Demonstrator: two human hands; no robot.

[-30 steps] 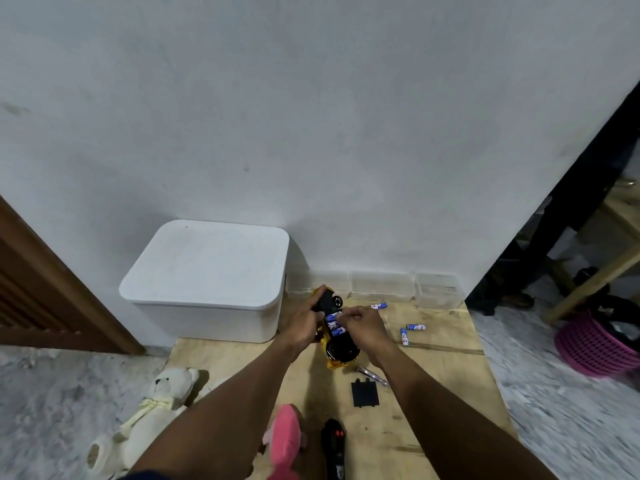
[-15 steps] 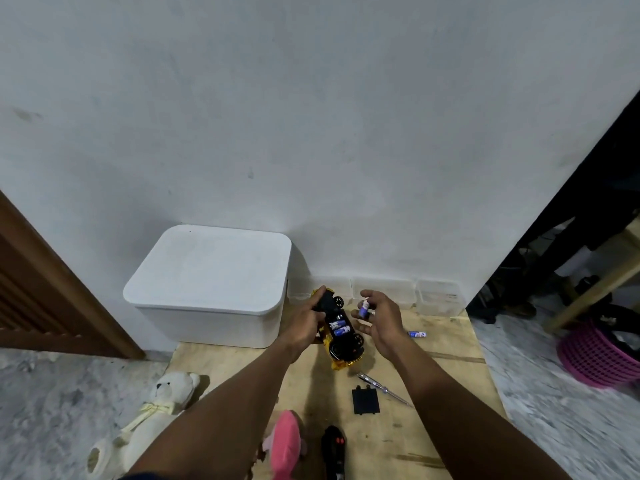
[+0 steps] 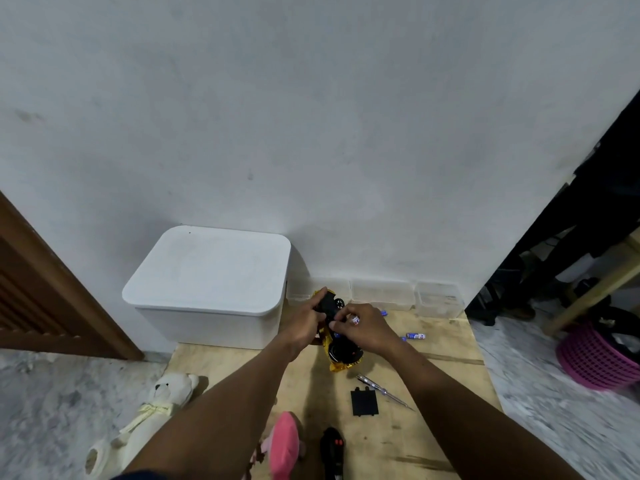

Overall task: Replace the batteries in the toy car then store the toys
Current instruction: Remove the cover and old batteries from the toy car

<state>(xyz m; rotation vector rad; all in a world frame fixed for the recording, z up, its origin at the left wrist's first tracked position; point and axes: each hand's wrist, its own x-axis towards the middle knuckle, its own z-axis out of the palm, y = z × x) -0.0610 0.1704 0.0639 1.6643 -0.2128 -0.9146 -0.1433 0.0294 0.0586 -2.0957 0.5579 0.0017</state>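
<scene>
A yellow toy car (image 3: 341, 351) lies upside down on the wooden board (image 3: 446, 382), its black underside up. My left hand (image 3: 306, 322) grips its far end. My right hand (image 3: 363, 325) hovers over the open battery bay and pinches a blue battery (image 3: 355, 320) between its fingers. Two more blue batteries lie on the board, one (image 3: 415, 336) to the right and one (image 3: 383, 312) behind my right hand. The black battery cover (image 3: 364, 402) and a screwdriver (image 3: 384, 392) lie in front of the car.
A white lidded storage box (image 3: 211, 285) stands at the wall to the left. Clear small containers (image 3: 382, 294) line the wall. A white teddy bear (image 3: 156, 407), a pink plush toy (image 3: 284, 441) and a black remote (image 3: 332, 448) lie near me. A pink basket (image 3: 595, 358) sits far right.
My right hand picked a battery off the board and brought it back over the car's battery bay. My left hand kept its hold on the car.
</scene>
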